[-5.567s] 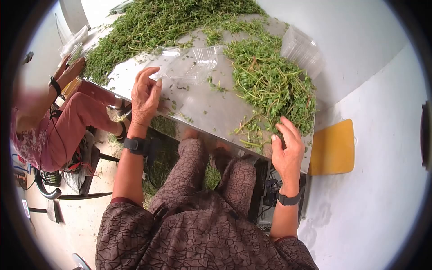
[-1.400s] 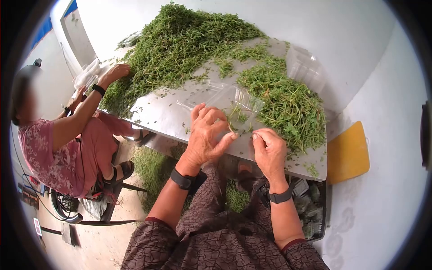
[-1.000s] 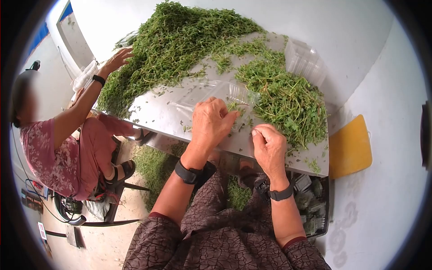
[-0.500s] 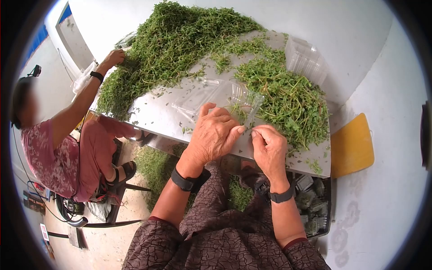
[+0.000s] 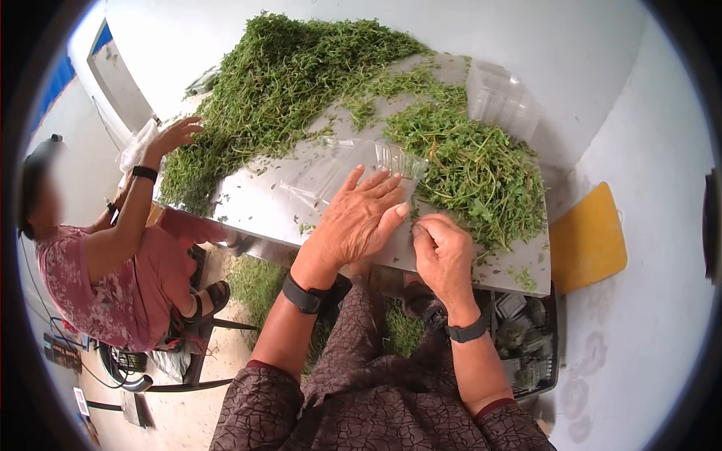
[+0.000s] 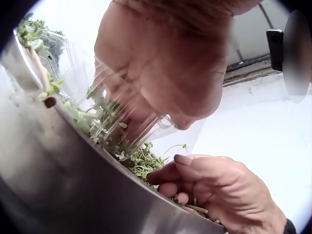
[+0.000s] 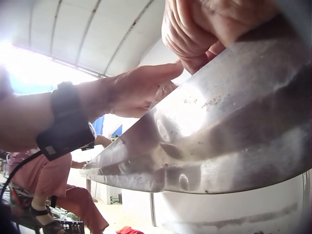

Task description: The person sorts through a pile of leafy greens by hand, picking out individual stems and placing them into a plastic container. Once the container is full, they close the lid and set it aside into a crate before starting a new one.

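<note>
My left hand (image 5: 356,222) is spread with its fingers straight over the front of a clear plastic clamshell box (image 5: 314,174) on the metal table. In the left wrist view, the box's ridged wall (image 6: 127,105) shows beneath the palm, with leafy green stems (image 6: 105,111) around it. My right hand (image 5: 444,252) lies at the table's front edge with its fingers curled; no greens show in its grasp. A short cut stem (image 6: 197,208) lies beside those fingers. Right of the box is a smaller heap of leafy greens (image 5: 481,165).
A large heap of greens (image 5: 293,83) covers the table's back left. Nested clear boxes (image 5: 500,101) stand by the wall. A yellow board (image 5: 590,237) leans at the right. Below, a black crate (image 5: 526,338) holds filled boxes. Another person (image 5: 98,263) sits at left.
Over the last second my left hand has gone from bent fingers at the box to straight, spread ones. My right hand has stayed curled at the table edge. The seated person's arm has shifted.
</note>
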A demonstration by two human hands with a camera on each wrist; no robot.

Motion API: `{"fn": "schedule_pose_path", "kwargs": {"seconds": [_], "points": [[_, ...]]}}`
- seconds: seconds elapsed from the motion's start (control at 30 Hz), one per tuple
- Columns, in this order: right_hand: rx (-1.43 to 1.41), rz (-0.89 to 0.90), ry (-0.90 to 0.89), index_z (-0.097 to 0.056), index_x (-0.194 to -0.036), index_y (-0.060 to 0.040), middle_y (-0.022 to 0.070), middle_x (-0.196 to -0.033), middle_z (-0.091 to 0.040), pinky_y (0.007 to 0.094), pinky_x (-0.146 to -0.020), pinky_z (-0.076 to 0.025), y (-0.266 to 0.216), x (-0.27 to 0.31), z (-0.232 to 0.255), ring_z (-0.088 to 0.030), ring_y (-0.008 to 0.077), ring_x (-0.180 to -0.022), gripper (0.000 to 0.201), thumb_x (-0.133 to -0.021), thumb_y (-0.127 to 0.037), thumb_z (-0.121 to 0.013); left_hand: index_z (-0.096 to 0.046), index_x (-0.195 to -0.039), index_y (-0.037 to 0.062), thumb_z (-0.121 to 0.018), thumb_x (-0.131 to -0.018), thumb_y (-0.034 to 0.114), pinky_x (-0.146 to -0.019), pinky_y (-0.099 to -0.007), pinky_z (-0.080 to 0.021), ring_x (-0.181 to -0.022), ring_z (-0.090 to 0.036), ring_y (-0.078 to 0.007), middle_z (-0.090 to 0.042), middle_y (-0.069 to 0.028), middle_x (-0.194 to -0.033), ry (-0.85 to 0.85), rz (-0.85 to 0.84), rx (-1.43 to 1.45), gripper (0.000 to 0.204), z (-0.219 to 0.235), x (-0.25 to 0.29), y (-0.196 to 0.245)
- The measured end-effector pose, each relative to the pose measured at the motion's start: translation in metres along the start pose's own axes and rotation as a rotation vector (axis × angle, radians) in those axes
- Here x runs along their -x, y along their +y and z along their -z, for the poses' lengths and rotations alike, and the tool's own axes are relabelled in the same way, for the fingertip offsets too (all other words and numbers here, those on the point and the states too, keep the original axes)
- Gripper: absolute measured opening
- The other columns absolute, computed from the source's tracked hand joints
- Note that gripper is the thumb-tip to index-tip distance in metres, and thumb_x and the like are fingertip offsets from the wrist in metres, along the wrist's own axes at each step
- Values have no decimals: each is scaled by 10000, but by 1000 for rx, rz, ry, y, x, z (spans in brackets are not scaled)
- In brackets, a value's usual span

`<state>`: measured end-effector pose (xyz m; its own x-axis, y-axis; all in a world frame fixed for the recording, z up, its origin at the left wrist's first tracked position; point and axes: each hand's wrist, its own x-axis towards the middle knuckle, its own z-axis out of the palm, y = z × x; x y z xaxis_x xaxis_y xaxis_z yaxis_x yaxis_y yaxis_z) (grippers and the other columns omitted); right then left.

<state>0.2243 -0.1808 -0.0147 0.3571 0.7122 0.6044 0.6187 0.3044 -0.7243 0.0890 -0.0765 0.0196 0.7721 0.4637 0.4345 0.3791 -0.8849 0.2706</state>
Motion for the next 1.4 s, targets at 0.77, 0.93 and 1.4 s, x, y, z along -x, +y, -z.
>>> {"fn": "schedule_pose_path", "kwargs": {"seconds": [0.77,0.93,1.4], "points": [[-26,-29,-37,-612,-812,40,136,-820,-647,327,-587,-491,1,1,-1,-618,298,-642,40,-797,13,-588,-616,-1182,59,-532,-906,265,-1052,-460,-346,-1225,-483,-361,-528,-133,-1331,325,133,152,355,40,42,-20],[-8,-4,-21,-608,-811,40,139,-827,-648,326,-605,-496,3,1,-2,-618,296,-648,42,-801,5,-589,-642,-1148,99,-655,-706,45,-994,-451,-385,-1169,-502,-328,-518,-117,-1340,358,89,19,446,21,61,-15],[9,36,-23,-622,-809,29,150,-816,-647,350,-603,-501,2,0,-1,-629,323,-675,49,-792,-6,-594,-644,-1105,68,-704,-686,20,-807,-369,-499,-956,-607,-291,-605,-110,-1133,491,72,-62,426,-9,54,9]]}}
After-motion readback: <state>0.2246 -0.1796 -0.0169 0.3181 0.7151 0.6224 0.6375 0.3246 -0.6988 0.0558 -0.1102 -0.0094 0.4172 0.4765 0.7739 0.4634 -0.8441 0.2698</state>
